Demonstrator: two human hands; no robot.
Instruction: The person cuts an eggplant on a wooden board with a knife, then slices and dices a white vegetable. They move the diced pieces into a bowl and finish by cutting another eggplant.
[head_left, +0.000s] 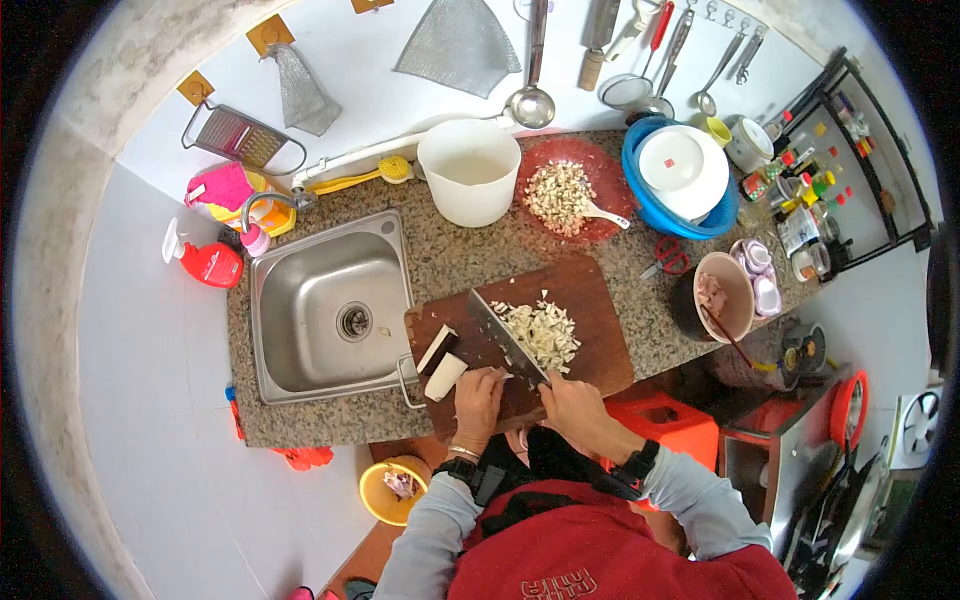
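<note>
A cleaver (505, 335) slants across the dark wooden cutting board (590, 290), its handle gripped in my right hand (582, 412). Chopped pale pieces (545, 335) lie heaped along the blade's right side. My left hand (479, 402) is at the board's near edge, left of the handle, with fingers curled together. A small pale bit shows at its fingertips, but what the fingers hold is mostly hidden. Just beyond that hand rest a white block (445, 377) and a dark-skinned block with white flesh (436, 348), which look like eggplant.
Left of the board is a steel sink (330, 385). Behind stand a white tub (469, 175), a red plate (590, 160) of diced food with a white spoon (607, 215), and a blue basin (640, 190). Red scissors (672, 257) and a meat bowl (735, 275) are on the right.
</note>
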